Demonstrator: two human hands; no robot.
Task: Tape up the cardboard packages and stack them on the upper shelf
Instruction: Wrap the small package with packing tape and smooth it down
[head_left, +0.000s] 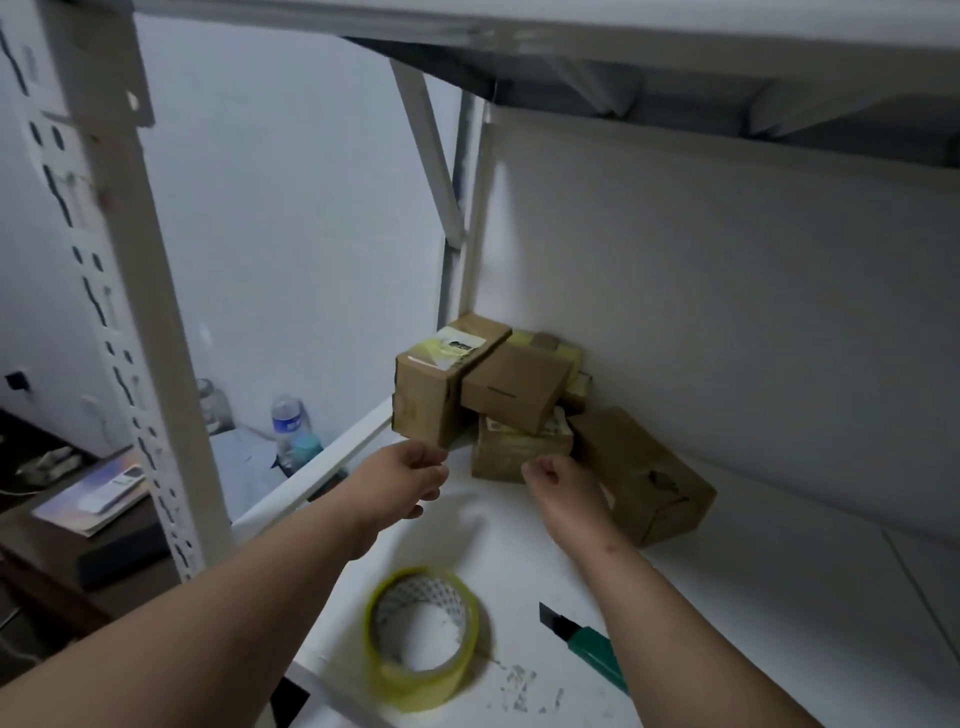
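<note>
1. Nearest of all, the roll of yellowish tape (422, 636) is lying flat on the white shelf (727, 561), just left of a green utility knife (587, 647) with its dark blade showing.
2. The shelf itself is sitting in a white slotted frame (130, 312), with another shelf board overhead.
3. Cardboard packages are piling up in the back left corner: one large box (647, 475) is lying at the right, a labelled box (441, 384) is sitting at the left edge, a plain box (514, 389) is resting on a lower one (519, 449).
4. The left hand (410, 478) is hovering just below the labelled box, fingers loosely curled, gripping nothing.
5. The right hand (563, 483) is hanging in front of the lower box, fingers curled, its grip empty.
6. Off to the left, a water bottle (287, 423) is standing beyond the shelf.
</note>
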